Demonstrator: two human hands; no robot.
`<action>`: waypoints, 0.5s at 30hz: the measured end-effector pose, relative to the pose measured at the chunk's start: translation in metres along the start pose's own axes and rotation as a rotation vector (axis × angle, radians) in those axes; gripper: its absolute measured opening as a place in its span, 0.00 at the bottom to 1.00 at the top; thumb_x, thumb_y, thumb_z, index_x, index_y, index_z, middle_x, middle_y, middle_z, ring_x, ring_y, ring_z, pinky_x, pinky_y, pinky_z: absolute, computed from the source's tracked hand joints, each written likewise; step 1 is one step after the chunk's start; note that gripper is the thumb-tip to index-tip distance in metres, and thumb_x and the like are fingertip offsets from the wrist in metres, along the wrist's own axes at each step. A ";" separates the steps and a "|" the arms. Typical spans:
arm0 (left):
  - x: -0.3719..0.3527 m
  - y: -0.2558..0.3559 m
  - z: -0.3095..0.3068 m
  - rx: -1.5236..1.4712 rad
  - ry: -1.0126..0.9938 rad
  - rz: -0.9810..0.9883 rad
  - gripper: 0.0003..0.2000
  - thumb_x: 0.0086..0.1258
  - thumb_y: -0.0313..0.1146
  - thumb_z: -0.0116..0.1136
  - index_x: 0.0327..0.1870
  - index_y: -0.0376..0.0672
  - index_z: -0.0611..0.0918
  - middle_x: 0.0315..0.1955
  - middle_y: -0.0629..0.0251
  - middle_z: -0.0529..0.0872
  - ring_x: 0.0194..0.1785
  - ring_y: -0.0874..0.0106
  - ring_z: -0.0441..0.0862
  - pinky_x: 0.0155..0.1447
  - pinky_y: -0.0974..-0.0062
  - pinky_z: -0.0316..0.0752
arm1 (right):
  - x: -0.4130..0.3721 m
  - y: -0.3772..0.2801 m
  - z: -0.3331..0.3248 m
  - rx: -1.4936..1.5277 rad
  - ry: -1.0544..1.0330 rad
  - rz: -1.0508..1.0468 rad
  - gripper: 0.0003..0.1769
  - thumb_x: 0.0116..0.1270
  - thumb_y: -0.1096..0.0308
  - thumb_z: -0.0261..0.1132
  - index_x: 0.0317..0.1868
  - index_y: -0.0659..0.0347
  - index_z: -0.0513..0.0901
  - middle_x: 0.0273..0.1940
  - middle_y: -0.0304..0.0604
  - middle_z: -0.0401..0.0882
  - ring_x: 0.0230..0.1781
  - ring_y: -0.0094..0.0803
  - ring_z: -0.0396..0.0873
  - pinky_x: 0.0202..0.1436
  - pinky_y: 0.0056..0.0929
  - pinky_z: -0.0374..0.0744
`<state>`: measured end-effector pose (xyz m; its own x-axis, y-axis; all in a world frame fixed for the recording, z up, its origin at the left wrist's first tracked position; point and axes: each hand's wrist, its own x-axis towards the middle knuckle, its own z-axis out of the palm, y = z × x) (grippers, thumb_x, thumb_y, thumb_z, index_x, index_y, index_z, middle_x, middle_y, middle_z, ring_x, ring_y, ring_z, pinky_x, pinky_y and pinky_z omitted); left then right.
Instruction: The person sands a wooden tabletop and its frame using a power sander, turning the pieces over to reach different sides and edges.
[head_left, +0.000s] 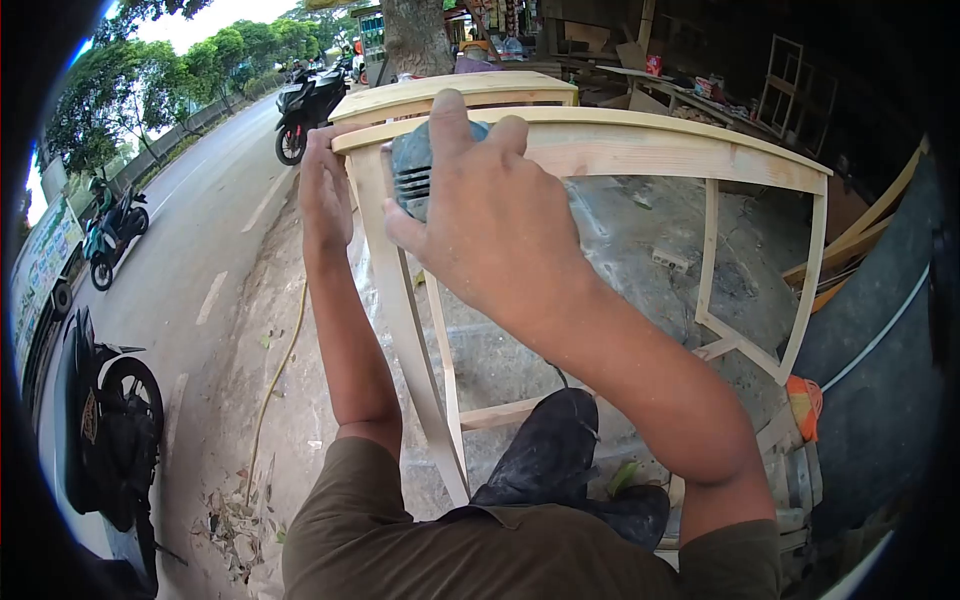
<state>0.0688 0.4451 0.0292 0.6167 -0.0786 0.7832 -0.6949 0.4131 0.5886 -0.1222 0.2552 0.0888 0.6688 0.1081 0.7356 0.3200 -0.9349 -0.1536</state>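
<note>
Where the road meets the dirt verge at far left, a parked black motorcycle point(110, 430) stands; a rider on a teal scooter point(112, 232) is farther up the road. A yellow cord point(275, 370) trails over the ground beside the left arm.

Left hand point(325, 190): fingers wrapped over the near corner of the wooden table frame point(680, 155), gripping the top rail where it meets the leg.

Just right of it, resting on the same rail, is a grey-blue power sander point(415, 170) (vent slots visible, the rest hidden). Right hand point(490, 220) covers it, fingers curled down over the body, clasping it.

The frame stands upright on concrete directly in front of the person, with a knee point(550, 450) in dark trousers beneath. A second bare frame point(460, 90) stands just behind. A lumber-cluttered workshop point(700, 90) is at far right.
</note>
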 end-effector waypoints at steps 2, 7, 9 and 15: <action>0.002 0.010 -0.003 -0.148 -0.036 -0.148 0.32 0.90 0.62 0.34 0.61 0.39 0.79 0.59 0.53 0.86 0.67 0.65 0.79 0.78 0.62 0.66 | 0.004 -0.019 0.015 0.017 0.054 -0.050 0.51 0.66 0.47 0.77 0.75 0.75 0.64 0.50 0.71 0.76 0.35 0.57 0.91 0.36 0.39 0.92; -0.010 0.045 0.013 -0.331 -0.239 -0.176 0.31 0.90 0.61 0.34 0.60 0.41 0.79 0.59 0.54 0.86 0.65 0.66 0.80 0.75 0.63 0.69 | 0.008 -0.047 0.031 -0.007 0.126 -0.055 0.49 0.64 0.48 0.78 0.76 0.70 0.68 0.49 0.60 0.74 0.31 0.42 0.90 0.31 0.27 0.89; -0.012 0.055 0.016 -0.348 -0.335 -0.179 0.30 0.90 0.60 0.34 0.61 0.41 0.79 0.58 0.55 0.86 0.64 0.66 0.81 0.74 0.64 0.69 | 0.007 -0.043 0.030 -0.009 0.117 -0.032 0.49 0.64 0.48 0.78 0.76 0.69 0.68 0.49 0.59 0.73 0.31 0.42 0.90 0.31 0.28 0.89; 0.002 0.017 -0.004 0.355 0.019 -0.035 0.19 0.80 0.46 0.63 0.59 0.41 0.80 0.54 0.61 0.85 0.58 0.70 0.82 0.67 0.71 0.74 | -0.009 0.017 -0.007 0.061 0.041 0.077 0.51 0.63 0.50 0.78 0.78 0.64 0.63 0.52 0.67 0.73 0.36 0.59 0.90 0.41 0.46 0.90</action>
<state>0.0596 0.4553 0.0400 0.6470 -0.0690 0.7593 -0.7562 0.0697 0.6507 -0.1277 0.2357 0.0845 0.6655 0.0220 0.7460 0.3097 -0.9176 -0.2491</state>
